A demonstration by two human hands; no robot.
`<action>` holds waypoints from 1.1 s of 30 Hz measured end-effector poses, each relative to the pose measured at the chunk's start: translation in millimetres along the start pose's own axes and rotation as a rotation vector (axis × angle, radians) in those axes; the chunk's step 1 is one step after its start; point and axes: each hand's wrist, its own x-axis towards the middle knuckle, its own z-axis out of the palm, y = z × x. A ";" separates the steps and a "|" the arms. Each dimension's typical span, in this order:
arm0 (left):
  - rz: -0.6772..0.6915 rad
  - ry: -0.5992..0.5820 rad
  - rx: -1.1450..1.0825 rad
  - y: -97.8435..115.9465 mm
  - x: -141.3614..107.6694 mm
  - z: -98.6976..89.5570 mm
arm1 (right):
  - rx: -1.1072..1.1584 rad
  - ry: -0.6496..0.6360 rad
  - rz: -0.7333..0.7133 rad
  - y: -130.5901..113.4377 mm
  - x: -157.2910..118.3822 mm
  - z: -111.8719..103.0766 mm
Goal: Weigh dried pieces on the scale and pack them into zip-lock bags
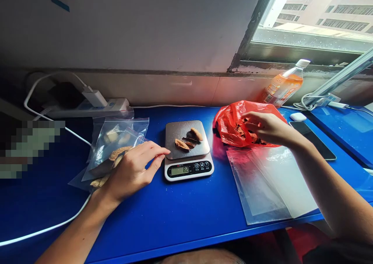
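Observation:
On the small digital kitchen scale (189, 169) lie a few dried brown, curved, husk-like pieces (189, 139); its display seems to read 8.2. My left hand (138, 167) hovers at the scale's left edge, thumb and index tips brought together in a pinch with nothing visible between them. Over the mouth of a red plastic bag (230, 120) is my right hand (260, 126), its fingers curled together. Whatever those fingers hold is too hidden to name. More dried brown pieces (253, 137) show inside the bag, just below the hand.
Clear zip bags (119, 128) with dried slices lie left, partly behind my left forearm. Flat clear bags (262, 194) lie front right. A phone (313, 139), white earbud case (297, 117) and orange drink bottle (284, 86) stand beyond. A white cable (43, 230) crosses the blue table (163, 221).

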 end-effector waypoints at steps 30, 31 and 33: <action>0.076 0.062 0.009 -1.0 -0.8 -7.1 | 0.092 0.370 0.036 10.0 39.5 22.7; 0.082 0.063 0.008 -1.8 -0.8 -6.9 | -0.002 0.362 0.029 17.1 35.6 28.5; 0.101 0.059 0.016 -2.9 -1.0 -6.5 | -0.103 0.277 -0.016 25.1 32.6 37.0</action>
